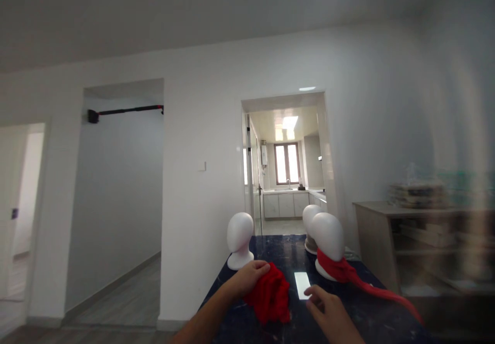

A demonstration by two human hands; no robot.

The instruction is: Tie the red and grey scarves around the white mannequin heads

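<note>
My left hand (247, 278) is closed on a bunched red cloth (270, 292) that lies on the dark glossy table (286, 254). My right hand (328, 310) hovers just right of the cloth, fingers loosely curled and apart, holding nothing. Beyond it stands a white mannequin head (328, 235) with a red scarf (348, 274) wrapped round its neck; the scarf's tail trails to the right over the table. A bare white mannequin head (240, 238) stands at the left. A third head (310, 219) is partly hidden behind the scarfed one.
A wooden shelf unit (390, 230) with stacked items stands right of the table. An open doorway (288, 179) behind the table leads into a kitchen. A corridor opening (124, 199) is at the left. White walls surround the room.
</note>
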